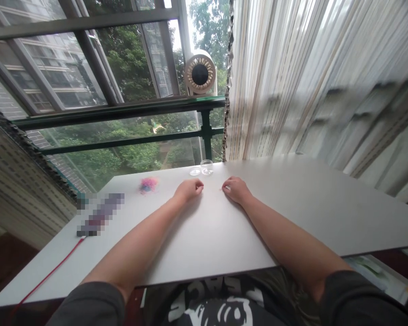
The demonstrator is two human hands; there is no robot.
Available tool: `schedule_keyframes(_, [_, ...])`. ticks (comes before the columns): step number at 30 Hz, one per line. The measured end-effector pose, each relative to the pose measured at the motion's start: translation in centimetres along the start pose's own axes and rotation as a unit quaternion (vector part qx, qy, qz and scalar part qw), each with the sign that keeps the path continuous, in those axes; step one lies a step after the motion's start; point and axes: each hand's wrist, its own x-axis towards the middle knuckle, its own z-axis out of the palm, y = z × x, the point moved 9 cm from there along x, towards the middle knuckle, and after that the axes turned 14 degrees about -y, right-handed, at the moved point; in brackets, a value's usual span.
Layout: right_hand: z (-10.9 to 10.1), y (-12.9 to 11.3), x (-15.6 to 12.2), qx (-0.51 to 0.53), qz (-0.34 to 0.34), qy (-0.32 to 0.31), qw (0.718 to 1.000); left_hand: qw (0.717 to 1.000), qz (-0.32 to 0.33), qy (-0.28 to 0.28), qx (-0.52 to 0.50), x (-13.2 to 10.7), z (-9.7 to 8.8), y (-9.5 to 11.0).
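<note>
My left hand [189, 189] rests on the white table with its fingers curled closed. What it holds, if anything, is hidden. Across a short gap, my right hand [237, 189] also lies on the tabletop, thumb and fingers pinched together. A faint pale speck shows at its fingertips, too small to name. Just beyond the hands stands a small clear round container [206, 167]. Beside it, on the left, lies a clear round lid [195, 171]. Further left sits a loose pile of tiny pink, blue and orange pieces [148, 184], apart from both hands.
A blurred-out dark device [101, 215] lies at the table's left, with a red cable [51, 274] running over the near edge. The white table [211, 244] meets a green-railed window and a striped curtain [268, 81]. A round fan [200, 73] stands on the railing.
</note>
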Motion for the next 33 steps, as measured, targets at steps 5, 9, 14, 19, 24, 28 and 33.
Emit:
schedule_keyframes(5, [-0.2, 0.2, 0.0, -0.004, 0.030, 0.021, 0.999, 0.984, -0.131, 0.086, -0.084, -5.6, -2.7, -10.5])
schedule_keyframes(9, [-0.4, 0.8, -0.1, -0.016, 0.076, 0.039, 0.996, 0.959, -0.190, 0.159, -0.135, -8.1, -4.5, -15.7])
schedule_keyframes(14, [-0.3, 1.4, -0.1, -0.005, 0.074, 0.045, 0.996, 0.954, -0.224, 0.128, -0.149, -8.3, -4.1, -18.8])
schedule_keyframes(19, [-0.8, 3.5, -0.1, 0.122, 0.068, 0.094, 0.986, 0.934, -0.257, 0.138, -0.208, -9.4, -3.5, -22.1])
schedule_keyframes(24, [-1.3, 5.7, -0.5, 0.238, 0.100, 0.134, 0.957, 0.923, -0.261, 0.142, -0.244, -10.1, -2.8, -23.8])
schedule_keyframes(28, [-1.5, 5.8, -1.0, 0.275, 0.098, 0.144, 0.945, 0.930, -0.289, 0.128, -0.189, -10.6, -3.0, -23.3])
schedule_keyframes(33, [-0.9, 4.7, -1.1, 0.283, 0.068, 0.106, 0.951, 0.931, -0.323, 0.121, -0.118, -11.6, -4.0, -21.5])
